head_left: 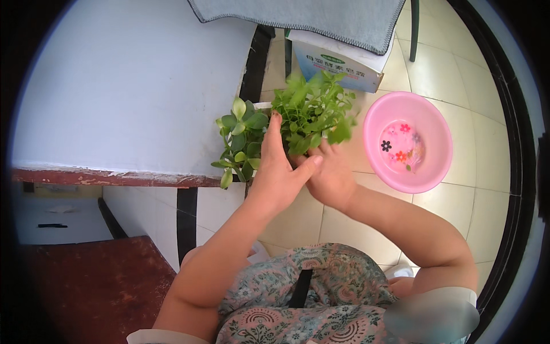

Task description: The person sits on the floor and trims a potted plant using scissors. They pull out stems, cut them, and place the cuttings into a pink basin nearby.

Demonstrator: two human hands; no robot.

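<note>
A bushy green leafy plant [312,109] stands in front of me, its leaf edges slightly blurred. My left hand [275,180] lies against its left side with the fingers stretched upward and the thumb pointing right. Below the leaves my right hand [330,179] is closed, its fingers curled in at the base of the plant beside my left thumb. What those fingertips pinch is hidden. Just left of my left hand grows a succulent with thick rounded leaves [239,135]. The pots are mostly covered by foliage and hands.
A pink basin [373,143] with flower prints stands on the tiled floor [298,215] to the right. Behind the plant sits a white and blue carton [344,63] under a grey cloth [309,17]. A white wall [137,86] is at the left, above dark red wood [109,286].
</note>
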